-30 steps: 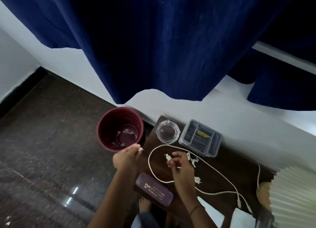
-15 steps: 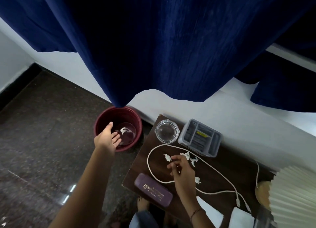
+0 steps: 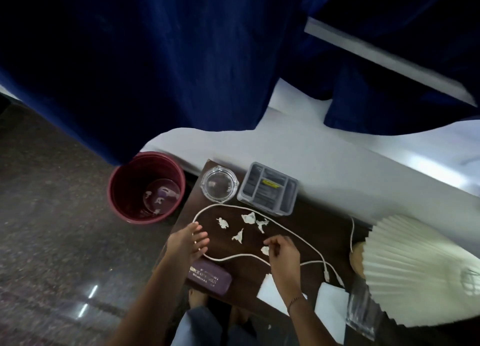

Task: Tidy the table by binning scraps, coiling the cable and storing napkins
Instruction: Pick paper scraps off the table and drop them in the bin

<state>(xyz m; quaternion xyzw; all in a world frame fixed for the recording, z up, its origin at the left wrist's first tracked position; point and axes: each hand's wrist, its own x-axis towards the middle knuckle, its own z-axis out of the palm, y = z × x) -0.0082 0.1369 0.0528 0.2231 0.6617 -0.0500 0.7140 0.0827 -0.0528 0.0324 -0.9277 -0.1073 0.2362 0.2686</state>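
— Lying inside the white cable (image 3: 283,227) loop on the dark table (image 3: 311,221): several paper scraps (image 3: 238,235), the right hand (image 3: 281,252) pinching one of them (image 3: 265,249)?

— Yes; left of that loop the left hand (image 3: 188,242) hovers spread and empty, and further left the maroon bin (image 3: 145,187) holds scraps

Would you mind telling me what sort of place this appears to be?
Probably a hotel room or bedroom: a small dark side table against the wall under heavy blue curtains, with a pleated lampshade and a glass ashtray.
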